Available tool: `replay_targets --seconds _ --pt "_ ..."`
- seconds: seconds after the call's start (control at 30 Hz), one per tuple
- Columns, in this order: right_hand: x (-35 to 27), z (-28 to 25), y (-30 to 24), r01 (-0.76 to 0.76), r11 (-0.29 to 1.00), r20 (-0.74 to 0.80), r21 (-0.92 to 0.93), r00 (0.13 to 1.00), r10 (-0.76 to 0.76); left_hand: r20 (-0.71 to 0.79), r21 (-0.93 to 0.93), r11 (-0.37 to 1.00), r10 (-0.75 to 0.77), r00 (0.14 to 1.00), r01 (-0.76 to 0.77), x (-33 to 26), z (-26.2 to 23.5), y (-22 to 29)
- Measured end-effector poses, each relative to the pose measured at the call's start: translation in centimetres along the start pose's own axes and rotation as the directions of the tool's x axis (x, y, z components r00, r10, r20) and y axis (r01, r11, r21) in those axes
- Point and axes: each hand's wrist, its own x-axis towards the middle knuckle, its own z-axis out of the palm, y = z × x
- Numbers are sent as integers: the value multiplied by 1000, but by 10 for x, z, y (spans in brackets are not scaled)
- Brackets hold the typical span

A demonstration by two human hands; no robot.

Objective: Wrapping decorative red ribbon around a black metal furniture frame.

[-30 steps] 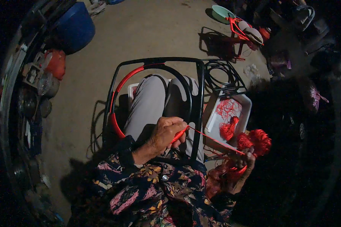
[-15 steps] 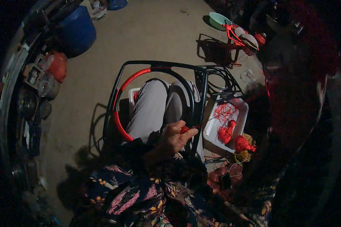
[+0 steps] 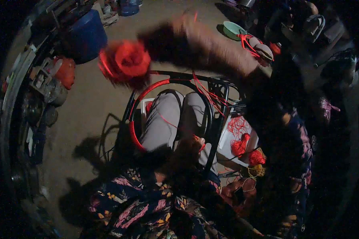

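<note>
A black metal frame [image 3: 220, 135] with a round inner ring lies over my lap. Red cord wraps the ring's left side [image 3: 133, 133]. Down at the ring's lower right, my left hand [image 3: 189, 145] is closed on red cord against the ring, mostly in shadow. My right arm reaches across above the frame's far edge. Motion smears my right hand [image 3: 167, 38], which appears closed on a bundle of red cord [image 3: 125, 61]. Loose strands of red cord [image 3: 209, 93] run slack over the frame's right side.
At my right stands a white bin [image 3: 227, 149] with tangled red cord, beside another black frame [image 3: 239, 93]. Red and yellow yarn balls [image 3: 257, 157] lie near it. A green basin [image 3: 232, 30] is farther off; a blue tub [image 3: 85, 38] and clutter line the left.
My right hand has swung into view from outside the picture, carrying the bundle of red cord over the frame to the far left. My left hand stays at the ring's lower right.
</note>
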Motion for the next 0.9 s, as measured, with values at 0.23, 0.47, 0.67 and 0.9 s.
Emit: replay_targets --seconds 0.23,0.47,0.67,0.9 --pt "8 -18 26 65 998 127 0 990 -64 12 11 999 34 999 -34 -9 6 -5" --pt "-2 -25 30 79 996 147 40 986 -84 29 32 998 53 998 -54 -13 12 -5" --pt "4 -21 29 120 988 114 -95 987 -109 20 65 997 36 999 -37 -11 15 -8" --pt "-2 -20 27 99 994 93 -37 991 -95 -7 24 985 169 986 -169 -10 20 -14"
